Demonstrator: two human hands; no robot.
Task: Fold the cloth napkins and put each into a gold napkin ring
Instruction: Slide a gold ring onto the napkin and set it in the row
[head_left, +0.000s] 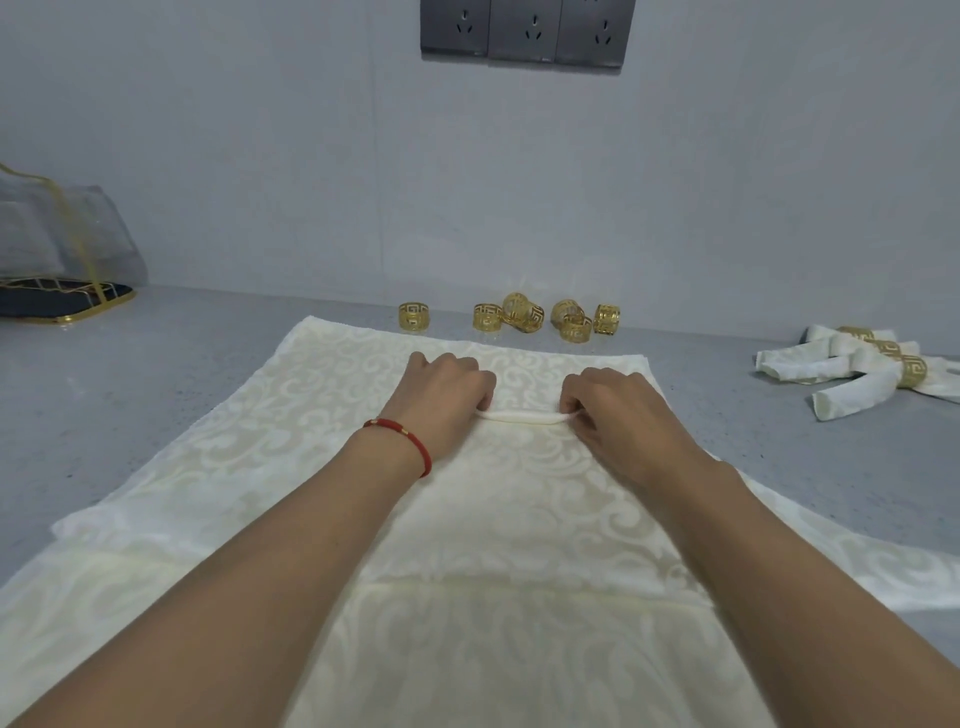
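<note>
Both hands (524, 410) pinch the napkin's (260, 457) rolled fold (522, 417) between them.

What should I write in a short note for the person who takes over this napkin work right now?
Left hand and right hand: both pinch a small rolled fold in the middle of the cream damask napkin spread on the grey table.
Loose gold napkin rings: six or so by the wall, beyond the napkin.
Done: three finished napkins in rings lie at the right.
Left: finish folding this napkin, put it into a ring; more cloth seems to lie under it.
</note>
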